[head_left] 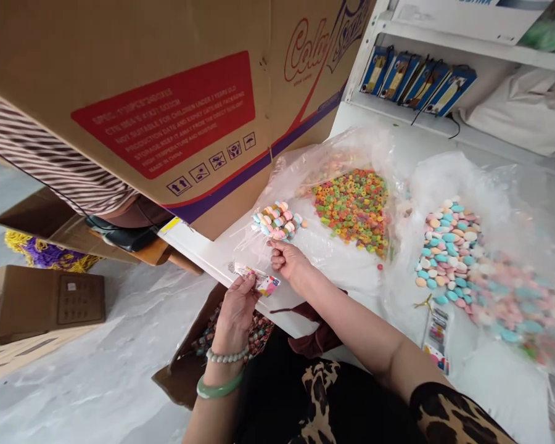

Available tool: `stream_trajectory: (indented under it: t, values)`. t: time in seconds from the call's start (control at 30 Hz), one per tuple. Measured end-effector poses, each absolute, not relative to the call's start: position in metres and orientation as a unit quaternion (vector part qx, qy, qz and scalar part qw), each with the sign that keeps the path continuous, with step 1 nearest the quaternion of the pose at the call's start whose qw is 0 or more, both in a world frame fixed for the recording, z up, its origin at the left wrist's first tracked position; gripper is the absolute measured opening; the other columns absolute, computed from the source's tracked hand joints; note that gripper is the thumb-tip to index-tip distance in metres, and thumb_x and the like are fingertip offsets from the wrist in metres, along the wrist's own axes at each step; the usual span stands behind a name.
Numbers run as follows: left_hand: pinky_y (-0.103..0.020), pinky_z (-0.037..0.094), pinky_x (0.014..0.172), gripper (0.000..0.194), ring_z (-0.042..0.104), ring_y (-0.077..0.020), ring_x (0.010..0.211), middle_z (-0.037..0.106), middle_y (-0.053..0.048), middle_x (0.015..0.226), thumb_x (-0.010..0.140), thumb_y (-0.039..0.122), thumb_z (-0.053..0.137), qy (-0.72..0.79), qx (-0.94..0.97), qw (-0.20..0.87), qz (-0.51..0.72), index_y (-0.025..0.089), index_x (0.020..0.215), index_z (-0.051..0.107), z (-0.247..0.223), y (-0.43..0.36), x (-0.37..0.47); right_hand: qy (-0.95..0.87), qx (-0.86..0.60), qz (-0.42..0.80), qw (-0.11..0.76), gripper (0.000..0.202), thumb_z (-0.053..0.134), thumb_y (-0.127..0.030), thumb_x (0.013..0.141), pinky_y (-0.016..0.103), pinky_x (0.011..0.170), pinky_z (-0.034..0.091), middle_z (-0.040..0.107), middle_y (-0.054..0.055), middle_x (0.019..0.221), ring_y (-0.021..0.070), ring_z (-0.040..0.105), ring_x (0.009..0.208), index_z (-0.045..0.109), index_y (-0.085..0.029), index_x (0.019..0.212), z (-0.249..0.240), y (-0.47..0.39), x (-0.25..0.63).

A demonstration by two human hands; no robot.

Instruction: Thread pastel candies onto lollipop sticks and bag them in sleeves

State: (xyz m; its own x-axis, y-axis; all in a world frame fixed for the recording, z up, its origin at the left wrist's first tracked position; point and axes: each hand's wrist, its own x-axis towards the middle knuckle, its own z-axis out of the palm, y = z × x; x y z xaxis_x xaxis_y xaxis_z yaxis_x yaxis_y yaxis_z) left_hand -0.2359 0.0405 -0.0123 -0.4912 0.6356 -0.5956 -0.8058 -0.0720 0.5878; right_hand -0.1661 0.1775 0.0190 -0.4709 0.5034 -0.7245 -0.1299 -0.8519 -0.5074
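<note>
Left hand (238, 302): thumb and fingers pinch a small, clear plastic packet with a multicoloured print (264, 283) by the white table's (198, 256) near edge; right hand (287, 262) curled, fingertips drawn together, any thread between them too fine to tell. Packet judged light, flexible, somewhat slippery; best gripped at a flat edge. Just beyond right fingertips, pastel-and-brown beaded strings (280, 221); then loose orange-green rings (356, 209).

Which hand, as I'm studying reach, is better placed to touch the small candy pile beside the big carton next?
Probably the right hand: it's nearer that candy pile, while the left hand holds a printed packet.
</note>
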Motion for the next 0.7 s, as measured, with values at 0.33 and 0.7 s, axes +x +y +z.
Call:
stream_trajectory:
  t: [0.33, 0.7]
  values:
    - [-0.031, 0.057, 0.064, 0.012, 0.065, -0.0169, 0.065, 0.068, -0.002, 0.068, 0.064, 0.005, 0.061, 0.457, -0.092, 0.52, 0.716, 0.015, 0.071, 0.061, -0.008, 0.043, -0.231, -0.068, -0.494, 0.836, 0.23, 0.012, 0.058, -0.015, 0.084, 0.013, 0.032, 0.014, 0.036, -0.011, 0.045, 0.0023, 0.023, 0.033, 0.051, -0.018, 0.075, 0.012, 0.176, -0.18]
    - [-0.026, 0.056, 0.068, 0.013, 0.065, -0.0131, 0.067, 0.069, -0.001, 0.073, 0.069, 0.006, 0.069, 0.453, -0.07, 0.516, 0.724, 0.014, 0.078, 0.066, -0.014, 0.037, -0.228, 0.076, -0.315, 0.905, 0.276, 0.027, 0.046, -0.029, 0.096, 0.014, 0.037, 0.025, 0.042, -0.008, 0.051, 0.0041, 0.028, 0.036, 0.045, -0.018, 0.072, 0.018, 0.183, -0.172]
